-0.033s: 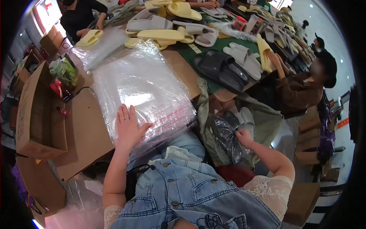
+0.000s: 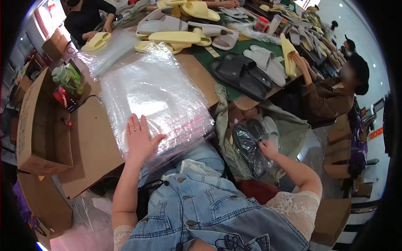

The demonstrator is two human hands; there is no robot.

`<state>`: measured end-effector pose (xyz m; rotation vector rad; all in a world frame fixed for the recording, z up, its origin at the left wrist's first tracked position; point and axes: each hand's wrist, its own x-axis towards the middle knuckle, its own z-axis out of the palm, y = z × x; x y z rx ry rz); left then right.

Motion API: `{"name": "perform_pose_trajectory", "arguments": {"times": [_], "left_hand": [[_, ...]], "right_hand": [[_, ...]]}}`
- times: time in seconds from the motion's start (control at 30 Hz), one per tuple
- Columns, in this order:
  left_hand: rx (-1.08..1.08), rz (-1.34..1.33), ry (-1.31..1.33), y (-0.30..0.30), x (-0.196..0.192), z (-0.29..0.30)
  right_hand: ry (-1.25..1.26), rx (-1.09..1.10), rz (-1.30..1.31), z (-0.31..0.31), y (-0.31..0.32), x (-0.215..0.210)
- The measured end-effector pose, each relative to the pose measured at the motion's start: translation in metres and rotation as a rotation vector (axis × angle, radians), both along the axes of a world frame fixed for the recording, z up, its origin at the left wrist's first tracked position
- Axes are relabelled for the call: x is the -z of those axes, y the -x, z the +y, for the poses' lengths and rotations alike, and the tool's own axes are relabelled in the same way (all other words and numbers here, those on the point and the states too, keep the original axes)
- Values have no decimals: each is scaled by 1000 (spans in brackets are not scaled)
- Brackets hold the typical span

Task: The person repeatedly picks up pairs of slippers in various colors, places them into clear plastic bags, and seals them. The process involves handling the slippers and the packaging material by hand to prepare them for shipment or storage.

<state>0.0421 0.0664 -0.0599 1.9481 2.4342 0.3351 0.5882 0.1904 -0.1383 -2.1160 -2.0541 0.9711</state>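
Observation:
My left hand [image 2: 140, 138] lies flat, fingers stretched out, on a stack of clear plastic bags [image 2: 144, 83] with pinkish-red strips along the near edge. Off to the right, my right hand [image 2: 268, 149] is closed on the gathered top of a clear plastic bag [image 2: 254, 161] with dark slippers inside. That bag hangs at the mouth of a greenish woven sack [image 2: 289, 121]. Beside it in the sack is a light grey slipper [image 2: 271, 129]; what lies deeper is hidden.
Black slippers [image 2: 243, 75], light grey slippers [image 2: 266, 62] and a pile of yellow and grey slippers [image 2: 176, 37] cover the table beyond. An open cardboard box [image 2: 31, 138] stands left. At the right a co-worker [image 2: 335, 98] handles a yellow slipper [image 2: 289, 54].
The bagged dark slippers have shifted slightly in my right hand and show more clearly. My left hand stays flat on the bag stack.

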Motion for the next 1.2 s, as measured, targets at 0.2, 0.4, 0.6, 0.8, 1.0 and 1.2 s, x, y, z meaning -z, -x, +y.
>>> {"name": "perform_pose_trajectory", "arguments": {"times": [0.2, 0.4, 0.6, 0.8, 1.0, 1.2], "left_hand": [[7, -2, 5, -1, -4, 0], [14, 32, 5, 1, -2, -2], [5, 25, 10, -3, -5, -2], [29, 3, -22, 0, 6, 2], [28, -7, -42, -1, 5, 1], [2, 10, -7, 4, 7, -4]], "right_hand": [[-201, -491, -684, 78, -96, 101], [-158, 315, -663, 121, -36, 91], [-84, 235, -505, 109, -61, 100], [124, -210, -807, 128, -25, 28], [-639, -130, -575, 137, 109, -141], [-886, 108, -374, 238, 119, -142]]}}
